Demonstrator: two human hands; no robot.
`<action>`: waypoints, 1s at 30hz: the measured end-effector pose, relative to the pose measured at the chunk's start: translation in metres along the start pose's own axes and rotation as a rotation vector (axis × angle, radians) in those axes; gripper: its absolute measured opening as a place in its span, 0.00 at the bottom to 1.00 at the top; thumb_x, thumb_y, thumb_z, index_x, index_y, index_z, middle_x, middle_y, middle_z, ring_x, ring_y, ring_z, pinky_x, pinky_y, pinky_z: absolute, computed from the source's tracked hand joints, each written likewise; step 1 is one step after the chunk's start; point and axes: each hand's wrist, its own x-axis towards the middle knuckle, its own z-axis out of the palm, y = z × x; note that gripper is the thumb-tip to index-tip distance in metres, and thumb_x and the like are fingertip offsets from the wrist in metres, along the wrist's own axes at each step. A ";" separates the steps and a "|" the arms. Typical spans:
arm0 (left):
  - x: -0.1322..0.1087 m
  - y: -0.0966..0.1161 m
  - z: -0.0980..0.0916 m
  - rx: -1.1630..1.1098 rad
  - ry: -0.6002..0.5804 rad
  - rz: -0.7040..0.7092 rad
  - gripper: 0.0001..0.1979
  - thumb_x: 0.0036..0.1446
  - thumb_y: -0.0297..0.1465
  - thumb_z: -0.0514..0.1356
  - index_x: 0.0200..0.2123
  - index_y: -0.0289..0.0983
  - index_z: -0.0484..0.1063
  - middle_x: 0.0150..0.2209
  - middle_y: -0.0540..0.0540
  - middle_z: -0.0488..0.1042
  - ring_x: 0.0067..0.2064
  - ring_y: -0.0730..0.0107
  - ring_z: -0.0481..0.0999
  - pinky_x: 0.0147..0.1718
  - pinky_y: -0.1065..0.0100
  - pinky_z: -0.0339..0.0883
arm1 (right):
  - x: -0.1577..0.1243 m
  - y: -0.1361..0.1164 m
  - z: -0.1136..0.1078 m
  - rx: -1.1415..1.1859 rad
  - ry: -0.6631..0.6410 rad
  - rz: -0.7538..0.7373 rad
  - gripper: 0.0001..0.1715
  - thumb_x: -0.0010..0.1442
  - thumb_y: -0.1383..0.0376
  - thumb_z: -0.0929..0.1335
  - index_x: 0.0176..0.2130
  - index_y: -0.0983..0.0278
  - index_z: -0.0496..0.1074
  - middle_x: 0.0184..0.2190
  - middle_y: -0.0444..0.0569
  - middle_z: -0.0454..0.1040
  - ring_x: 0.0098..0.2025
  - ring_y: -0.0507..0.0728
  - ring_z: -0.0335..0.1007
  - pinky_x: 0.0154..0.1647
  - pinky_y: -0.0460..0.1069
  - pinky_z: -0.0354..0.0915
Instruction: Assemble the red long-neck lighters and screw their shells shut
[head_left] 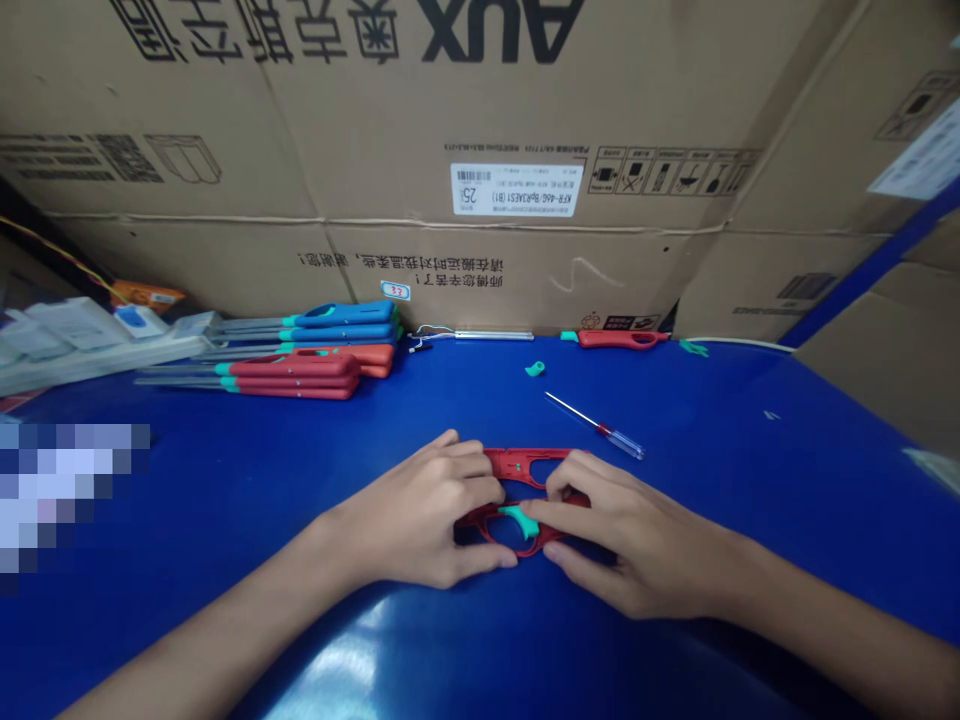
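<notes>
Two red lighter shell halves lie on the blue table. The nearer shell half (491, 540) has a green trigger (523, 519) in its opening. My left hand (431, 510) is closed on this shell's left end, thumb along the near edge. At its right end my right hand (626, 530) grips the same shell, the index fingertip touching the top of the trigger. Just behind lies the other shell half (512, 464), its inner side facing up. My left fingertips are beside it, and right-hand knuckles cover part of its right end.
Stacked red, orange and blue lighters (315, 375) lie at the back left beside a white power strip (161, 350). A screwdriver (619, 441), a loose green trigger (535, 369) and another red lighter body (619, 340) lie behind my hands. Cardboard (390, 180) walls off the back.
</notes>
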 end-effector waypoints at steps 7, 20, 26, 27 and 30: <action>0.000 0.000 -0.001 0.011 0.006 0.005 0.16 0.56 0.44 0.66 0.36 0.37 0.76 0.35 0.46 0.76 0.39 0.61 0.75 0.53 0.51 0.63 | 0.000 0.000 -0.001 0.009 -0.028 0.014 0.12 0.65 0.67 0.65 0.46 0.64 0.76 0.38 0.52 0.68 0.42 0.58 0.63 0.44 0.54 0.65; 0.000 0.001 -0.001 0.021 -0.004 -0.001 0.16 0.56 0.44 0.66 0.37 0.37 0.76 0.36 0.45 0.77 0.40 0.60 0.75 0.54 0.50 0.62 | -0.001 0.002 0.000 0.005 -0.027 0.018 0.15 0.63 0.66 0.66 0.49 0.63 0.76 0.39 0.53 0.69 0.42 0.59 0.63 0.45 0.55 0.65; 0.000 0.001 0.000 0.015 0.010 0.002 0.15 0.56 0.43 0.66 0.37 0.37 0.76 0.36 0.45 0.77 0.41 0.61 0.75 0.55 0.50 0.61 | 0.000 0.001 -0.002 0.007 -0.032 0.018 0.14 0.63 0.67 0.66 0.48 0.64 0.76 0.38 0.52 0.69 0.42 0.59 0.63 0.45 0.54 0.65; 0.000 0.001 0.000 0.013 0.005 0.001 0.15 0.56 0.43 0.66 0.37 0.37 0.76 0.36 0.45 0.77 0.41 0.61 0.75 0.56 0.50 0.61 | 0.000 0.001 -0.001 0.008 -0.036 0.026 0.14 0.63 0.67 0.66 0.48 0.64 0.75 0.39 0.53 0.69 0.43 0.59 0.63 0.46 0.55 0.65; 0.000 0.001 0.000 0.007 -0.012 -0.011 0.16 0.56 0.44 0.66 0.37 0.37 0.76 0.36 0.45 0.76 0.41 0.59 0.75 0.55 0.48 0.61 | -0.001 0.002 -0.001 0.014 -0.043 0.040 0.14 0.64 0.65 0.67 0.49 0.65 0.75 0.42 0.54 0.69 0.43 0.59 0.64 0.46 0.55 0.65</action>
